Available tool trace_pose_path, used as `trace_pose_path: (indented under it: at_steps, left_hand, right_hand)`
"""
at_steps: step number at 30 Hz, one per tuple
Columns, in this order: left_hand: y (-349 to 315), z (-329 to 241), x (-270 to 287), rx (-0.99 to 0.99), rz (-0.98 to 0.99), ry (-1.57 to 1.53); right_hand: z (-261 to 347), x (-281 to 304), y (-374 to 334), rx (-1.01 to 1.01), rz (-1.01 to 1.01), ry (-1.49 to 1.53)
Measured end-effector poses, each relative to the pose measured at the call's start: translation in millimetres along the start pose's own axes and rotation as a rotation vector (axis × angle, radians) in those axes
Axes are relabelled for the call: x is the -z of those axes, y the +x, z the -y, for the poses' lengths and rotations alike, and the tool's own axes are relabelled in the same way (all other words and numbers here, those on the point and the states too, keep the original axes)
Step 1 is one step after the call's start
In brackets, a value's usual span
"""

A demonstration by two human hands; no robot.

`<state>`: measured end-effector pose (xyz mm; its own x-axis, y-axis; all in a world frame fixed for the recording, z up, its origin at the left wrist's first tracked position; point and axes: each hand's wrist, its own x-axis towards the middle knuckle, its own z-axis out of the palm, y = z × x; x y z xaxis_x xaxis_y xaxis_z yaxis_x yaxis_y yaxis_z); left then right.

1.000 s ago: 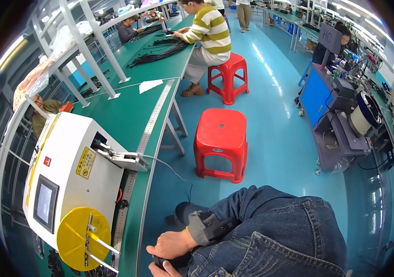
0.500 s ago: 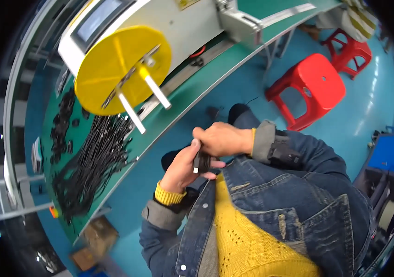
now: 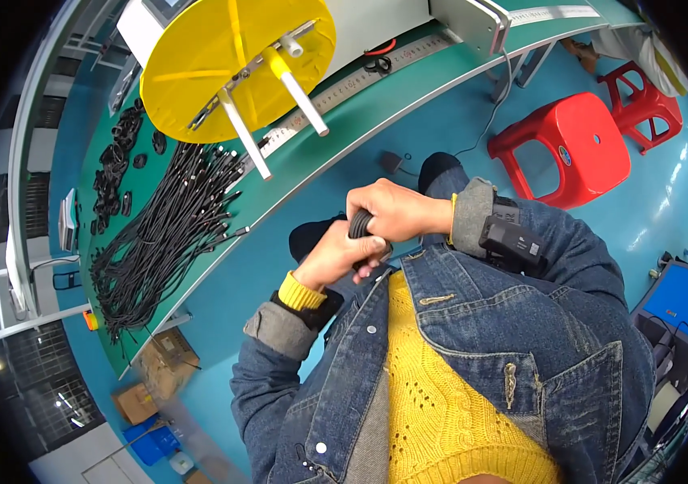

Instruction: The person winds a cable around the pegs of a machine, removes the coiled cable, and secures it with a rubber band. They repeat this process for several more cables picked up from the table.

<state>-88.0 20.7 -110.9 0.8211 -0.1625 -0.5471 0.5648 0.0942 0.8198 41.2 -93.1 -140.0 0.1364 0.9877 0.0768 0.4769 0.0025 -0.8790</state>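
In front of my jacket, a coiled black cable (image 3: 359,225) is squeezed between my two hands, its loops bunched tightly together. My left hand (image 3: 336,253) grips it from below, with the thumb pressed against the coil. From above, my right hand (image 3: 388,208) has its fingers wrapped round the top of the same coil. The cable's ends are hidden by my fingers. Over on the green bench lies a large heap of loose black cables (image 3: 170,222) with small plugs at their ends. Beside that heap are several small black coils (image 3: 111,173).
A machine with a yellow disc (image 3: 198,77) and two white rods stands on the green bench (image 3: 396,105). A ruler strip (image 3: 352,87) runs along it. Red stools (image 3: 574,153) stand at right. Cardboard boxes (image 3: 168,363) sit below the bench, and a blue-topped case (image 3: 673,297) lies at far right.
My view has shifted, so the bench and machine sit higher. My left fingers, spread beneath the coil before, have closed round it, and the plug end that showed is now hidden.
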Motion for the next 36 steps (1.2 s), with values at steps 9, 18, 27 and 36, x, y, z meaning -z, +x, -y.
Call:
trace_pose_path:
  at_steps: [9,18,27,36]
  left_hand:
    - [7,8,14,0.200,0.222,-0.454]
    - [9,9,6,0.184,0.149,-0.468]
    - [10,23,2,0.041,-0.088,0.075]
    - [20,18,-8,-0.197,-0.352,-0.231]
  right_hand:
    - [3,0,4,-0.103,0.113,-0.248]
    - [-14,-12,-4,-0.034,-0.082,-0.049]
    - [-16,-18,-6,0.137,-0.166,-0.048]
    - [-32,96,20,0.121,-0.677,-0.408]
